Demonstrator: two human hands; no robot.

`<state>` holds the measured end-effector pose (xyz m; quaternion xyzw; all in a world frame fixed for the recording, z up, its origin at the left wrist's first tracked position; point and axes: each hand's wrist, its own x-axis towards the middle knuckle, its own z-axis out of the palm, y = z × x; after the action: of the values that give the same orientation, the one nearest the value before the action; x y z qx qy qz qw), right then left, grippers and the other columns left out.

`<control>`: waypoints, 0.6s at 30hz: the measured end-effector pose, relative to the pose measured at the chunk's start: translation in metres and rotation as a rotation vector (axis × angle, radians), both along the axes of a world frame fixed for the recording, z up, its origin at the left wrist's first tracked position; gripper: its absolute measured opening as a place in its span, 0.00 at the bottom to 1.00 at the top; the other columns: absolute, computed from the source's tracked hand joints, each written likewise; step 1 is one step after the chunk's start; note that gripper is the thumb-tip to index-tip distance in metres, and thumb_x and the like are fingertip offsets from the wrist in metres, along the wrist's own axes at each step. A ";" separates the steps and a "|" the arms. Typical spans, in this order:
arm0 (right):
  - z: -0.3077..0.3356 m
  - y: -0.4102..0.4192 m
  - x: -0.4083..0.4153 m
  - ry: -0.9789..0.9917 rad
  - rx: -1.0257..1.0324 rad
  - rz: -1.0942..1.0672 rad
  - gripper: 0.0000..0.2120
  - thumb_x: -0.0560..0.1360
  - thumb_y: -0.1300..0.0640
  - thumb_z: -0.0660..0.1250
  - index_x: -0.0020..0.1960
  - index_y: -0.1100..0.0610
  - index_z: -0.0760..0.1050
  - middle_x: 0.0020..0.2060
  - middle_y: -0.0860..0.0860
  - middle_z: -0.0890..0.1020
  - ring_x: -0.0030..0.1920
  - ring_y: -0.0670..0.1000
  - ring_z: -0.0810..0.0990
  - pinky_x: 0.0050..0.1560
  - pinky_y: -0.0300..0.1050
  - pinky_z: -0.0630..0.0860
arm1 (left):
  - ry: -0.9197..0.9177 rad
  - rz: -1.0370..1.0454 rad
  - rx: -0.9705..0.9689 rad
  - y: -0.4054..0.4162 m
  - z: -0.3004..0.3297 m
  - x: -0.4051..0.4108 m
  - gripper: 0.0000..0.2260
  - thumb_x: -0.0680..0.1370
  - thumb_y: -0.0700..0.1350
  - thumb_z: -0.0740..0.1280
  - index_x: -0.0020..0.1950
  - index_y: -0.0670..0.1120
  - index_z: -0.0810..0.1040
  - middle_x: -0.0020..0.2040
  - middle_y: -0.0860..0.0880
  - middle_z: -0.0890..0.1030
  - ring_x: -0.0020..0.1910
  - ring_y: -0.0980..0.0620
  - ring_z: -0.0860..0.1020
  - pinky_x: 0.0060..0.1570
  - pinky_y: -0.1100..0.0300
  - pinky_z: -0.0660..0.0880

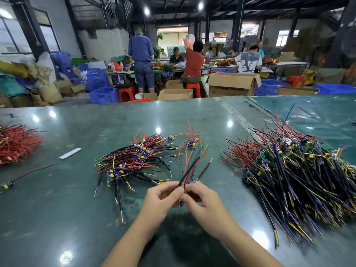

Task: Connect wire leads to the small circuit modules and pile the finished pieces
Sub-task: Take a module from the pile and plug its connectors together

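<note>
My left hand and my right hand meet above the green table near its front. Between their fingertips they pinch a small circuit module and its red and black wire leads, which rise up and to the right. Just beyond lies a pile of wired modules with black, red, yellow and blue leads. Two single modules with red leads sit behind it. A large heap of modules and wires fills the right side.
A pile of red wire pieces lies at the left edge, with a white strip and a stray module near it. Beyond the table stand cardboard boxes, blue crates, red stools and several people at other benches.
</note>
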<state>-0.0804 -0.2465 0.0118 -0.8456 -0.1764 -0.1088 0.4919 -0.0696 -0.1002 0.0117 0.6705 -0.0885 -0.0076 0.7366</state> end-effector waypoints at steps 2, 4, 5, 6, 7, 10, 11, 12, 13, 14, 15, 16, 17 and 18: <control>-0.004 0.000 0.000 -0.088 -0.043 -0.023 0.05 0.75 0.62 0.67 0.48 0.54 0.80 0.42 0.51 0.79 0.42 0.47 0.77 0.46 0.40 0.75 | 0.021 -0.037 -0.028 0.000 0.001 -0.001 0.07 0.67 0.44 0.71 0.42 0.50 0.86 0.42 0.48 0.85 0.40 0.56 0.81 0.40 0.63 0.78; -0.005 0.001 0.000 -0.110 0.008 -0.083 0.05 0.74 0.62 0.68 0.45 0.53 0.80 0.41 0.49 0.80 0.41 0.46 0.78 0.44 0.40 0.75 | 0.028 -0.007 -0.063 0.000 0.001 0.000 0.05 0.68 0.41 0.72 0.41 0.48 0.86 0.41 0.48 0.85 0.39 0.57 0.81 0.40 0.66 0.77; -0.004 0.002 0.000 -0.084 0.064 -0.117 0.07 0.74 0.62 0.69 0.42 0.51 0.79 0.40 0.47 0.81 0.40 0.46 0.79 0.43 0.40 0.75 | 0.028 0.039 -0.066 0.000 0.001 0.002 0.06 0.69 0.38 0.72 0.40 0.47 0.86 0.39 0.48 0.85 0.38 0.58 0.81 0.39 0.68 0.76; -0.003 0.002 0.001 -0.038 0.150 -0.141 0.09 0.74 0.63 0.69 0.41 0.49 0.79 0.39 0.47 0.82 0.40 0.44 0.79 0.42 0.39 0.75 | 0.026 0.099 -0.058 0.001 0.001 0.003 0.07 0.71 0.36 0.71 0.38 0.47 0.86 0.37 0.49 0.85 0.37 0.59 0.80 0.39 0.68 0.76; -0.002 0.002 0.003 0.004 0.244 -0.161 0.11 0.74 0.64 0.68 0.40 0.48 0.79 0.38 0.46 0.83 0.39 0.43 0.80 0.42 0.37 0.75 | 0.026 0.158 -0.055 0.001 0.001 0.004 0.09 0.73 0.34 0.70 0.38 0.45 0.85 0.36 0.48 0.84 0.36 0.58 0.80 0.38 0.67 0.77; 0.002 0.004 0.005 0.060 0.513 -0.228 0.12 0.75 0.67 0.67 0.41 0.52 0.81 0.36 0.47 0.85 0.38 0.43 0.81 0.43 0.34 0.75 | 0.046 0.254 -0.123 -0.001 0.000 0.005 0.08 0.75 0.32 0.67 0.41 0.42 0.82 0.34 0.46 0.84 0.34 0.55 0.81 0.36 0.66 0.78; 0.003 0.005 0.005 0.088 0.614 -0.242 0.12 0.75 0.68 0.66 0.41 0.53 0.81 0.36 0.48 0.85 0.38 0.44 0.81 0.43 0.34 0.76 | 0.063 0.257 -0.178 -0.003 0.001 0.005 0.07 0.76 0.31 0.66 0.43 0.40 0.81 0.34 0.46 0.84 0.34 0.54 0.82 0.36 0.66 0.78; 0.003 0.007 0.005 0.125 0.723 -0.247 0.12 0.75 0.69 0.65 0.42 0.55 0.81 0.36 0.49 0.85 0.38 0.44 0.82 0.42 0.34 0.77 | 0.080 0.257 -0.243 -0.006 0.001 0.004 0.07 0.76 0.30 0.65 0.45 0.39 0.80 0.35 0.46 0.84 0.34 0.54 0.82 0.35 0.67 0.78; 0.004 0.008 0.005 0.176 0.834 -0.243 0.11 0.76 0.69 0.64 0.43 0.57 0.81 0.36 0.50 0.85 0.38 0.45 0.82 0.41 0.35 0.78 | 0.093 0.258 -0.305 -0.008 0.001 0.004 0.06 0.76 0.30 0.64 0.46 0.38 0.80 0.35 0.46 0.84 0.33 0.54 0.82 0.35 0.67 0.77; 0.004 0.008 0.005 0.235 0.940 -0.234 0.09 0.76 0.69 0.63 0.44 0.59 0.80 0.36 0.51 0.85 0.38 0.46 0.82 0.41 0.35 0.78 | 0.097 0.263 -0.354 -0.009 0.001 0.004 0.06 0.76 0.30 0.64 0.46 0.38 0.79 0.35 0.45 0.84 0.33 0.55 0.82 0.36 0.68 0.77; 0.005 0.009 0.004 0.290 1.030 -0.222 0.08 0.77 0.69 0.63 0.45 0.61 0.80 0.37 0.53 0.84 0.37 0.47 0.82 0.40 0.36 0.79 | 0.094 0.268 -0.384 -0.010 0.002 0.004 0.06 0.76 0.31 0.63 0.46 0.38 0.79 0.35 0.46 0.83 0.33 0.55 0.81 0.36 0.68 0.77; 0.006 0.009 0.004 0.330 1.090 -0.213 0.08 0.77 0.68 0.62 0.45 0.62 0.80 0.38 0.55 0.84 0.37 0.48 0.82 0.40 0.37 0.80 | 0.086 0.271 -0.392 -0.010 0.002 0.004 0.07 0.76 0.31 0.63 0.46 0.39 0.79 0.34 0.47 0.83 0.33 0.56 0.81 0.36 0.69 0.77; 0.006 0.009 0.004 0.354 1.118 -0.212 0.08 0.77 0.68 0.62 0.45 0.63 0.80 0.39 0.56 0.83 0.37 0.48 0.82 0.41 0.38 0.81 | 0.079 0.272 -0.387 -0.011 0.002 0.004 0.07 0.76 0.31 0.64 0.46 0.40 0.79 0.34 0.48 0.83 0.32 0.57 0.80 0.36 0.69 0.76; 0.006 0.009 0.004 0.366 1.128 -0.215 0.08 0.78 0.68 0.61 0.46 0.63 0.79 0.42 0.57 0.82 0.37 0.48 0.81 0.43 0.38 0.81 | 0.075 0.272 -0.381 -0.011 0.002 0.004 0.07 0.76 0.32 0.64 0.45 0.41 0.79 0.34 0.48 0.83 0.32 0.58 0.80 0.35 0.70 0.76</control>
<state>-0.0760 -0.2375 0.0177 -0.4721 0.0825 -0.0872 0.8733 -0.0656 -0.1112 0.0135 0.5243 0.0305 0.0836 0.8469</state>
